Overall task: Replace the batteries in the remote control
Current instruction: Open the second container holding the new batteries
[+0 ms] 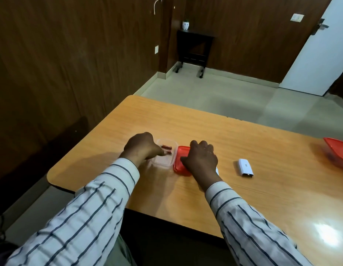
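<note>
At two o'clock from the half-curled, empty-looking left hand [141, 148], batteries [166, 149] lie crosswise; right hand [200, 159] flat on the lid [181, 166].

batteries [166, 149] in container [163, 160], lid [181, 164] right, remote [245, 167] farther right

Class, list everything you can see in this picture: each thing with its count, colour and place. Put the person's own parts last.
table: one, light wood, foreground
clear box: one, transparent, open, table centre-left
batteries: two, copper-red, inside the clear box
red lid: one, beside the clear box, under the right hand
white cover: one, table right of the lid
red-lidded box: one, table's right edge
side table: one, dark, by the far wall
pot: one, white, on the side table
door: one, white, far right
left hand: reaching into the clear box
right hand: resting on the red lid
</note>
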